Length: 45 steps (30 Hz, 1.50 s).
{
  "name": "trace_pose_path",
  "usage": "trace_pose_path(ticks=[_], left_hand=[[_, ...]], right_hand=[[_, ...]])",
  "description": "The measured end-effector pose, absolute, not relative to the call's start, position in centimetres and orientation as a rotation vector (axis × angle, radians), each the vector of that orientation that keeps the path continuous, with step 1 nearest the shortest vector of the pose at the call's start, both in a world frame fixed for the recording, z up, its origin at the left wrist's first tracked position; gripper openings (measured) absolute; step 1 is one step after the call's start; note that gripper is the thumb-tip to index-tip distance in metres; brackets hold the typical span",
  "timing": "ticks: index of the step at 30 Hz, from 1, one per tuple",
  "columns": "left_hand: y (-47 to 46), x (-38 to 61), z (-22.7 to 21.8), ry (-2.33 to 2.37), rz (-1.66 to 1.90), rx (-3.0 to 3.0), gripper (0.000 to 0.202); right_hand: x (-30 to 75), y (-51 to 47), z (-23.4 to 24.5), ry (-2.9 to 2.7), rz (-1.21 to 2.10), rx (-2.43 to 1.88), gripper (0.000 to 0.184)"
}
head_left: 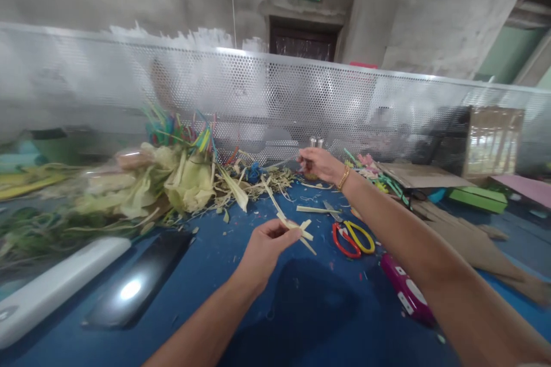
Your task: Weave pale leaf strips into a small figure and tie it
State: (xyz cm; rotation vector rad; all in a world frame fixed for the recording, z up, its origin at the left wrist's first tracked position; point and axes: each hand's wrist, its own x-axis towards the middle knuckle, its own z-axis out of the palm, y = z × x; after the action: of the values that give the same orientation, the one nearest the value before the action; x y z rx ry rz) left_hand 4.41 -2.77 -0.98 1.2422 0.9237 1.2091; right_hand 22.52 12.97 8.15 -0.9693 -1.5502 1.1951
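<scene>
My left hand (275, 243) is closed, thumb against fingers, on several pale yellow-green leaf strips (306, 230) that cross one another. One longer strip runs up and away from that hand. My right hand (321, 163), with a gold bracelet (344, 176) at the wrist, reaches to the back of the table with its fingers curled together. What its fingertips hold is too small to make out. Just behind it stands a small shiny clear or metal object (317, 141), partly hidden. Between my arms lie scissors (353, 238) with one red and one yellow handle, beside a loose pale strip (314, 209).
A perforated metal panel (241, 92) borders the blue table (241, 321) at the back. Leaf scraps and a husk bundle (189, 183) lie left, near a dark phone-like slab (142, 281) and a white bar (64, 287). Cardboard (465, 241) and a magenta device (407, 289) are right.
</scene>
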Motion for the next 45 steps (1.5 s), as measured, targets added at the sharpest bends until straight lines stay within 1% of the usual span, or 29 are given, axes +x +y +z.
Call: trace_pose_path(ticks=[3,8,13,18,23,25,28,33,41,45], left_hand=[[-2.9,4.3,-0.8,0.904,1.211,1.338,0.018],[-3.1,4.2,0.0,0.856,1.32,1.66,0.005],[-3.5,4.6,-0.3,0.796,1.121,1.78,0.005],[-3.4,4.9,-1.0,0.735,0.983,1.74,0.009],[-3.1,4.4,-0.8,0.698,0.997,1.519,0.015],[-3.1,4.2,-0.6,0.702,1.015,1.454,0.017],[-3.2,4.0,-0.3,0.67,1.012,1.376,0.013],[-3.2,4.0,-0.3,0.613,0.933,1.254,0.015],[-2.6,4.3,-0.7,0.656,1.018,1.063,0.02],[-2.7,3.9,-0.4,0.611,1.017,1.014,0.02]], right_hand=[[23.6,9.1,7.7,-1.652,1.237,-0.956,0.032],[24.9,2.9,6.0,-1.907,1.074,-1.13,0.025],[25.2,-1.3,3.7,-2.009,1.023,-1.225,0.022],[25.7,-2.5,2.6,-1.953,1.028,-1.256,0.024],[26.7,-1.3,2.3,-1.759,1.173,-1.237,0.034],[26.8,-1.0,2.4,-1.754,1.205,-1.182,0.035],[26.6,-1.0,2.8,-1.8,1.212,-1.12,0.033],[25.3,-1.8,4.1,-1.935,1.068,-1.147,0.029],[23.1,-2.9,5.9,-2.123,0.717,-1.205,0.02],[23.3,-2.5,6.1,-2.171,0.645,-1.189,0.022]])
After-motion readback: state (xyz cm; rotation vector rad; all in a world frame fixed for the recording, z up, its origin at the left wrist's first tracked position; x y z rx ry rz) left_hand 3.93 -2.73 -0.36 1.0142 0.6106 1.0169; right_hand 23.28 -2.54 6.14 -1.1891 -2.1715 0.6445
